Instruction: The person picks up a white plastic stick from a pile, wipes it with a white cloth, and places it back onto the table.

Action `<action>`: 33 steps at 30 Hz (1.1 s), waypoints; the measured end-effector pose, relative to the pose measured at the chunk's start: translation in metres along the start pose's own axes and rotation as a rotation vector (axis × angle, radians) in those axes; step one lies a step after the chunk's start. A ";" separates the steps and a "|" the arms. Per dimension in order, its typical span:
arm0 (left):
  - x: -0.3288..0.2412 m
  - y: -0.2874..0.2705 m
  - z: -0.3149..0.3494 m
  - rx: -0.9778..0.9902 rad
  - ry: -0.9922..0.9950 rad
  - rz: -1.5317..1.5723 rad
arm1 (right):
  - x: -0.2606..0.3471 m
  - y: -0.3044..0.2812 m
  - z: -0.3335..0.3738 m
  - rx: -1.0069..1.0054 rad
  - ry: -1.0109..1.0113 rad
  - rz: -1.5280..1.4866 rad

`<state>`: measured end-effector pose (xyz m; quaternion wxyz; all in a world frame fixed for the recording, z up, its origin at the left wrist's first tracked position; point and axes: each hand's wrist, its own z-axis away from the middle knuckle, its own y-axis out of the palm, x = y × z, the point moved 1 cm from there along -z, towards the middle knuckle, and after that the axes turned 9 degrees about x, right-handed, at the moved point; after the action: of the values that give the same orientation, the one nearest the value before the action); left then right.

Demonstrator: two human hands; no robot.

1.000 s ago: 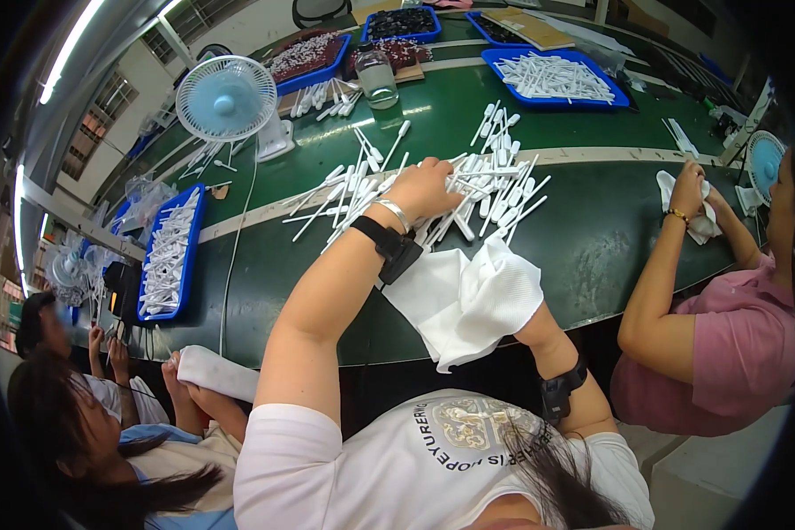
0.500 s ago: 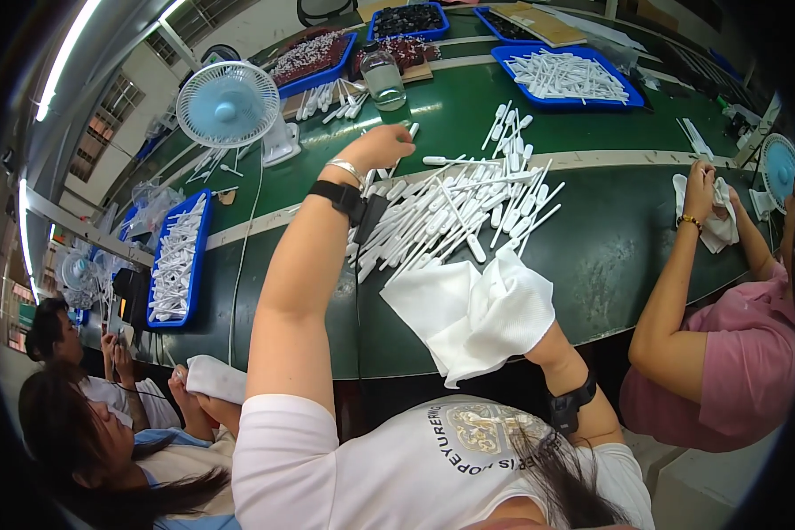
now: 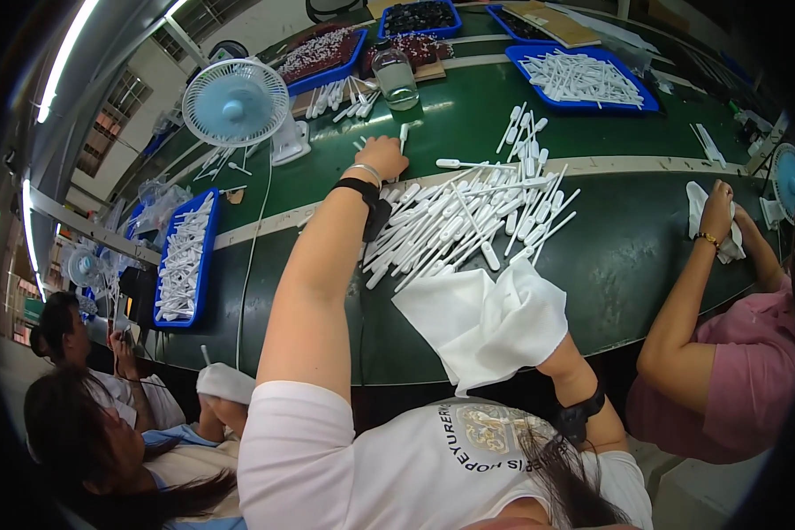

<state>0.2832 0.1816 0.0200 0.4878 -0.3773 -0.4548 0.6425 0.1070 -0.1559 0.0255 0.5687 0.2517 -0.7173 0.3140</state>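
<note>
Head view: white bulb-ended sticks (image 3: 450, 221) are heaped on the green table (image 3: 632, 230), within reach of the left hand (image 3: 382, 159), and white cloth (image 3: 490, 322) is apparently supported by the hidden right hand, neither grip being discernible.

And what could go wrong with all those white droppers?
The left hand could bump the loose pile of white droppers and scatter some. The white cloth is right by the pile, so it might drag a few along. The clear bottle beyond that hand might get knocked over.
</note>
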 end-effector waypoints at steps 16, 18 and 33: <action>0.002 0.008 0.027 -0.056 -0.215 0.180 | -0.020 0.007 0.012 -0.034 -0.121 -0.139; 0.003 0.007 0.026 -0.093 -0.289 0.253 | -0.017 0.005 0.014 -0.015 -0.144 -0.106; 0.049 0.028 0.113 -0.151 -0.089 0.048 | -0.037 0.003 0.022 0.029 -0.137 -0.110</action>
<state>0.1587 0.2015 0.0252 0.4217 -0.3947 -0.5141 0.6341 0.0984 -0.1698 -0.0140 0.5309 0.3200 -0.7351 0.2746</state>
